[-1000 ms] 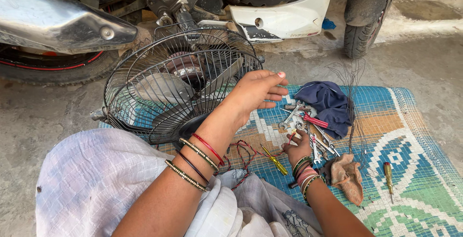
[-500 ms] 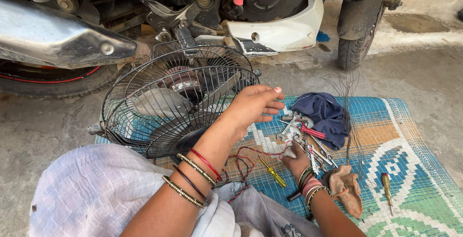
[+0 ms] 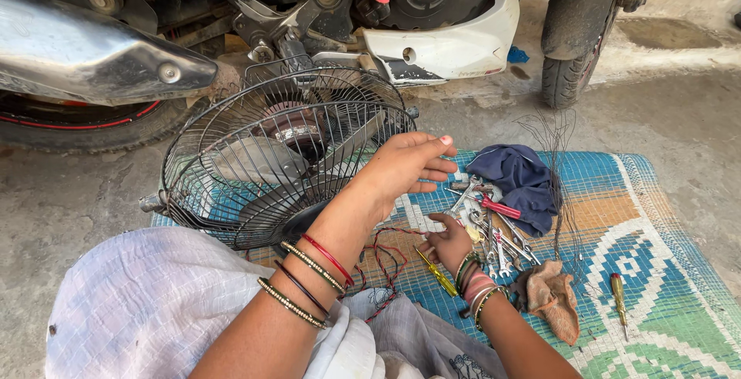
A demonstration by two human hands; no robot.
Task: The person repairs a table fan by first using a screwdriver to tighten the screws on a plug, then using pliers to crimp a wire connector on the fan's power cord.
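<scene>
I look down at my left hand (image 3: 405, 167), fingers spread wide and holding nothing, hovering between the black wire fan cage (image 3: 282, 155) and a heap of small metal tools (image 3: 494, 228) on a woven mat (image 3: 656, 271). My right hand (image 3: 448, 241) rests low at the edge of that heap, fingers curled narrow; I cannot tell whether it grips anything. A yellow-handled screwdriver (image 3: 436, 272) lies just beside its wrist.

Risks, as I judge them: loose red and black wires (image 3: 382, 259) trail near my lap and could snag on my bangles; the thin cage wires could catch a finger; small steel pieces could slip into the mat's weave.

The cage is a domed grille of thin, glossy rods. The mat is ribbed plastic in blue, green and orange. A dark blue cloth (image 3: 517, 182) is soft and crumpled; a brown rag (image 3: 552, 298) looks stiff with grime.
</scene>
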